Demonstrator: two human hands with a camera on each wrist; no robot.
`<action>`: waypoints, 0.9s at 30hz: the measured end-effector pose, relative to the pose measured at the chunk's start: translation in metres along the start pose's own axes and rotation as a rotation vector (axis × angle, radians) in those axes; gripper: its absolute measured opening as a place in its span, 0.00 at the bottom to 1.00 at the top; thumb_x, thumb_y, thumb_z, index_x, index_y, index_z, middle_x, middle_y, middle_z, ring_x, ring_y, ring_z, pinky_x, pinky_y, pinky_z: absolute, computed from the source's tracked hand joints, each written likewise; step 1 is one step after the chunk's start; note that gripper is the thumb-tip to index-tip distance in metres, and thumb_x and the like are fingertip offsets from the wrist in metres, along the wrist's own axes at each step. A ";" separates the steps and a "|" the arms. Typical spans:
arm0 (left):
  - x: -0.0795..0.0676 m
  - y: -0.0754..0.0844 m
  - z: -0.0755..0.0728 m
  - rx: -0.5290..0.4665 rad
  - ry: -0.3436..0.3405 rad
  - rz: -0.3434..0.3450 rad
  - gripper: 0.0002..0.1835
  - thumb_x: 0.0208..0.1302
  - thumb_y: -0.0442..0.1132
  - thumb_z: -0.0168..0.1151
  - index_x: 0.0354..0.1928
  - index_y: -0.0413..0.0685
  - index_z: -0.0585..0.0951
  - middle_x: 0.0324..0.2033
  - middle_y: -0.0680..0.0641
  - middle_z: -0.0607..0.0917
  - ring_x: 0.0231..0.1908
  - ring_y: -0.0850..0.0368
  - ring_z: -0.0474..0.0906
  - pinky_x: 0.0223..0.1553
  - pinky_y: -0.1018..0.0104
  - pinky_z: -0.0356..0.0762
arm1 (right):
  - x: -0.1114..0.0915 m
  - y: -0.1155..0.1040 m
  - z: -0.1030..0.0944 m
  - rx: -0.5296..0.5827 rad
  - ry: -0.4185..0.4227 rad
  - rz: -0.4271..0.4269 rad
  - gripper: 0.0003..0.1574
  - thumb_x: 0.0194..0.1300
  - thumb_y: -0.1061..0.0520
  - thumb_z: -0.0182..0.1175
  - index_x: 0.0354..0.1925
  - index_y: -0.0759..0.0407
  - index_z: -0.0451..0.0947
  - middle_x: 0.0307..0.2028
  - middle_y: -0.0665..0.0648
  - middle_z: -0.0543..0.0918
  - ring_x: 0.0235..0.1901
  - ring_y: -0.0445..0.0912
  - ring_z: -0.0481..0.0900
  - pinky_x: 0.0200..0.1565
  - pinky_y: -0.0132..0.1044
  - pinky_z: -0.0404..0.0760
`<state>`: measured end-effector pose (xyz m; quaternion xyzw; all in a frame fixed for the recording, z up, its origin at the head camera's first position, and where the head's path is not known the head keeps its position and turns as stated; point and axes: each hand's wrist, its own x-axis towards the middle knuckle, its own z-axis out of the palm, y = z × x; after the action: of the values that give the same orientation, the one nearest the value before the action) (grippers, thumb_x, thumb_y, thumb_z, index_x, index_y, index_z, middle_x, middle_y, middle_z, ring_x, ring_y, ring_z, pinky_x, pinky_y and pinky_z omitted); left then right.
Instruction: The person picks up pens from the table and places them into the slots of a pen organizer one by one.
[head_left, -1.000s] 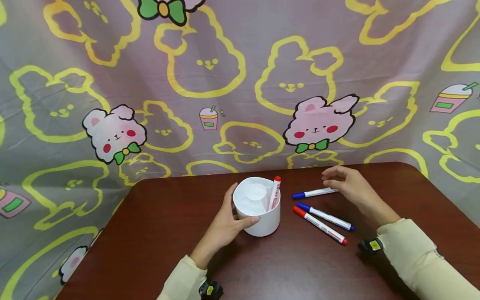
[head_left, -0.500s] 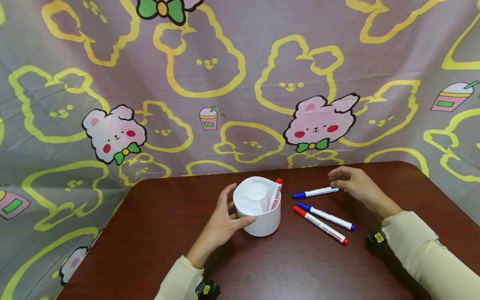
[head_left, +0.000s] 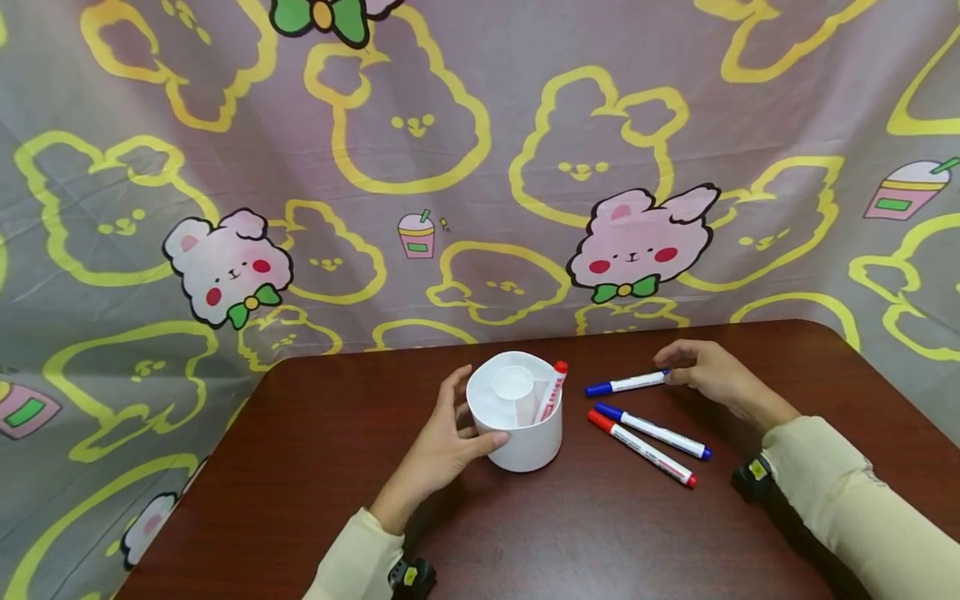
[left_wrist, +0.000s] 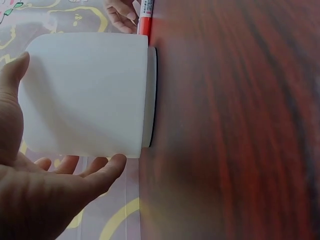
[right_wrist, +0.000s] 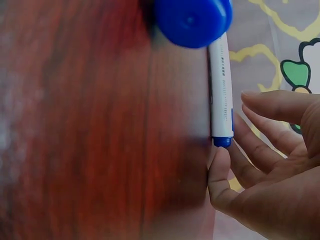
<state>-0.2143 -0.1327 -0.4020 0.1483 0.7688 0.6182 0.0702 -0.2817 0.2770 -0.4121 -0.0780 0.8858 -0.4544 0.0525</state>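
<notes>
The left hand (head_left: 441,450) holds the cup (head_left: 525,450), upright on the table (head_left: 322,467), a red marker (head_left: 554,392) leaning inside. Right of the cup, the right hand (head_left: 716,377), loosely spread, is at the far blue marker (head_left: 630,383); near blue (head_left: 654,432) and loose red (head_left: 643,450) ones lie closer.

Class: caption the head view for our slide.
Left hand holds a white organizer containing one red marker; right hand at the end of a blue marker.

Left hand (head_left: 441,452) around white holder (head_left: 533,446)
</notes>
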 end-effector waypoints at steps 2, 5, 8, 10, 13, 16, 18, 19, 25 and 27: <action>0.001 0.001 0.001 -0.009 -0.011 -0.003 0.59 0.59 0.32 0.78 0.82 0.53 0.47 0.76 0.36 0.63 0.69 0.35 0.73 0.65 0.44 0.79 | 0.001 0.000 0.001 -0.006 -0.002 -0.007 0.21 0.68 0.65 0.66 0.57 0.72 0.78 0.53 0.71 0.83 0.42 0.47 0.79 0.38 0.36 0.79; 0.002 0.002 0.002 -0.024 -0.024 -0.028 0.61 0.58 0.31 0.79 0.82 0.57 0.46 0.74 0.35 0.66 0.65 0.35 0.77 0.61 0.46 0.82 | 0.002 0.001 0.002 -0.021 -0.002 -0.012 0.20 0.67 0.66 0.66 0.56 0.73 0.79 0.52 0.71 0.83 0.44 0.50 0.79 0.40 0.36 0.78; 0.003 0.002 0.003 -0.015 -0.030 -0.041 0.62 0.58 0.33 0.79 0.82 0.61 0.45 0.71 0.33 0.70 0.59 0.35 0.82 0.56 0.50 0.85 | 0.004 0.002 0.003 -0.043 -0.001 -0.014 0.19 0.67 0.66 0.67 0.55 0.72 0.79 0.51 0.70 0.84 0.47 0.52 0.78 0.43 0.37 0.77; 0.004 0.002 0.004 -0.006 -0.027 -0.039 0.63 0.57 0.33 0.80 0.83 0.61 0.45 0.70 0.33 0.71 0.57 0.37 0.83 0.55 0.53 0.85 | 0.004 0.002 0.004 -0.050 0.001 -0.016 0.19 0.66 0.67 0.67 0.54 0.72 0.80 0.51 0.69 0.84 0.47 0.52 0.78 0.44 0.36 0.76; 0.005 0.002 0.006 0.009 -0.018 -0.024 0.64 0.56 0.34 0.81 0.83 0.60 0.44 0.72 0.36 0.69 0.57 0.39 0.82 0.56 0.54 0.84 | 0.005 0.002 0.005 -0.049 0.003 -0.031 0.18 0.65 0.68 0.67 0.52 0.73 0.80 0.49 0.69 0.84 0.46 0.51 0.78 0.43 0.34 0.77; 0.006 0.002 0.007 0.039 -0.002 -0.004 0.65 0.54 0.37 0.83 0.83 0.58 0.45 0.73 0.40 0.68 0.64 0.42 0.77 0.65 0.51 0.77 | 0.006 0.002 0.006 -0.059 0.010 -0.050 0.17 0.62 0.69 0.68 0.50 0.73 0.81 0.45 0.67 0.85 0.44 0.50 0.78 0.41 0.32 0.76; 0.006 0.003 0.008 0.069 0.010 0.005 0.66 0.52 0.39 0.84 0.83 0.58 0.46 0.73 0.41 0.68 0.67 0.44 0.72 0.70 0.49 0.70 | 0.007 0.003 0.007 -0.075 0.009 -0.055 0.16 0.61 0.69 0.68 0.49 0.72 0.82 0.43 0.66 0.84 0.43 0.49 0.77 0.40 0.32 0.76; 0.006 0.003 0.008 0.081 0.014 0.010 0.66 0.52 0.40 0.84 0.83 0.58 0.46 0.73 0.42 0.68 0.69 0.45 0.70 0.72 0.47 0.66 | 0.007 0.003 0.007 -0.084 0.008 -0.054 0.16 0.61 0.69 0.68 0.49 0.71 0.82 0.43 0.64 0.84 0.42 0.48 0.76 0.40 0.32 0.76; 0.007 0.002 0.011 0.107 0.027 0.003 0.66 0.51 0.40 0.85 0.83 0.58 0.46 0.72 0.42 0.70 0.70 0.45 0.69 0.74 0.44 0.61 | 0.006 0.003 0.009 -0.113 -0.005 -0.044 0.11 0.61 0.69 0.69 0.44 0.70 0.84 0.39 0.62 0.84 0.38 0.47 0.73 0.39 0.35 0.72; 0.008 0.002 0.012 0.107 0.029 -0.002 0.66 0.52 0.39 0.84 0.84 0.58 0.46 0.73 0.42 0.69 0.70 0.44 0.69 0.74 0.44 0.61 | 0.005 0.003 0.009 -0.120 -0.008 -0.043 0.09 0.61 0.69 0.69 0.42 0.69 0.84 0.38 0.61 0.83 0.37 0.47 0.72 0.38 0.36 0.71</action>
<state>-0.2180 -0.1192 -0.4026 0.1423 0.8019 0.5780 0.0514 -0.2856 0.2701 -0.4196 -0.1018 0.9094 -0.4013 0.0413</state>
